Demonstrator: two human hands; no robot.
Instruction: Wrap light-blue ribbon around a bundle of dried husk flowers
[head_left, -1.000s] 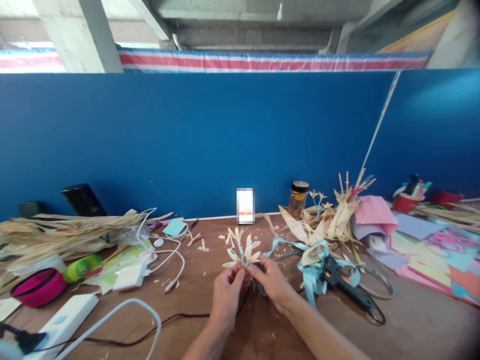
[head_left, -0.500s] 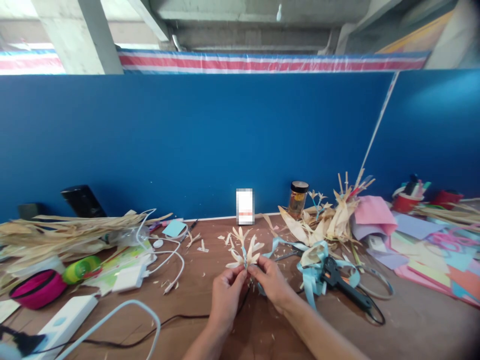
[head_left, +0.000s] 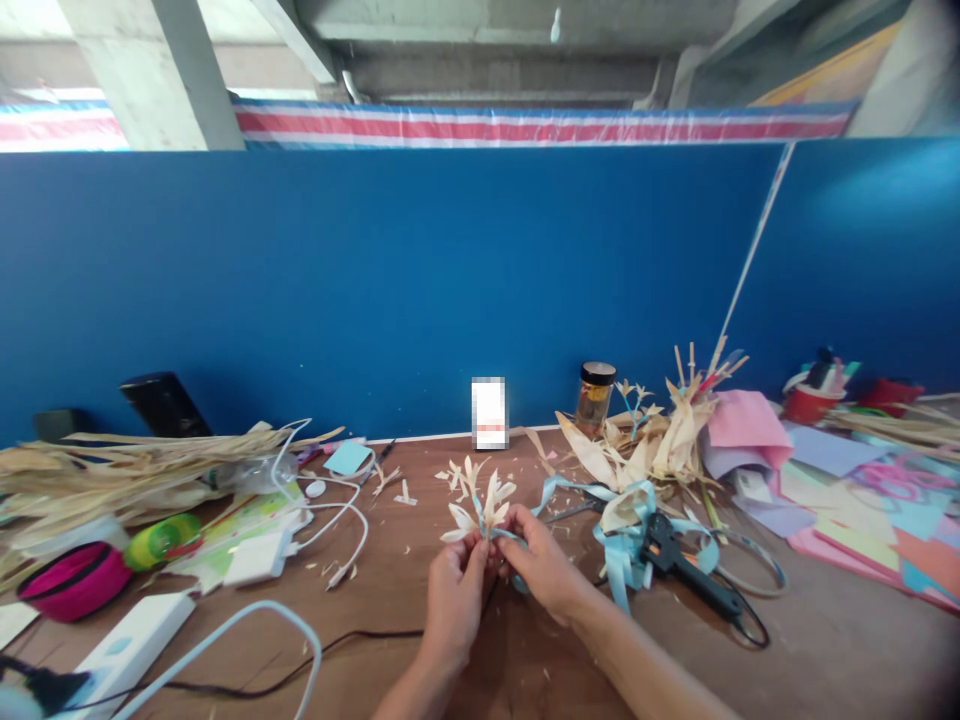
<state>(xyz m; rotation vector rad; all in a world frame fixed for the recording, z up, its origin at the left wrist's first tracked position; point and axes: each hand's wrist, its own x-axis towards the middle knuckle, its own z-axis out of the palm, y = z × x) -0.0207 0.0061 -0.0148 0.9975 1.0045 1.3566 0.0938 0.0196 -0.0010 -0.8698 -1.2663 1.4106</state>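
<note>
My left hand (head_left: 454,592) is closed in a pinch on the lower stem of a flower spray (head_left: 493,500) made of pale dried husk petals. The spray stands upright above the fingertips, its stem wrapped in light blue. Close beside it, my right hand (head_left: 546,568) is closed, thumb and fingers pinched on a light blue ribbon (head_left: 510,534) at the base of the petals. The stem's lower end is hidden behind the hands. Several husk scraps (head_left: 405,492) lie on the brown table past the left hand.
To the right lie a black glue gun (head_left: 694,575), a tangle of blue ribbon (head_left: 619,560), a husk bundle (head_left: 682,440), a lidded jar (head_left: 596,400) and coloured paper (head_left: 847,510). Left are dried husk strips (head_left: 150,465), a pink container (head_left: 75,580), cables and a power strip (head_left: 127,645). A blue partition (head_left: 450,270) stands behind.
The flower spray has turned and tilted in my fingers, its petals now leaning differently. A blue strip shows more plainly at my right fingers. Both hands stay nearly in place.
</note>
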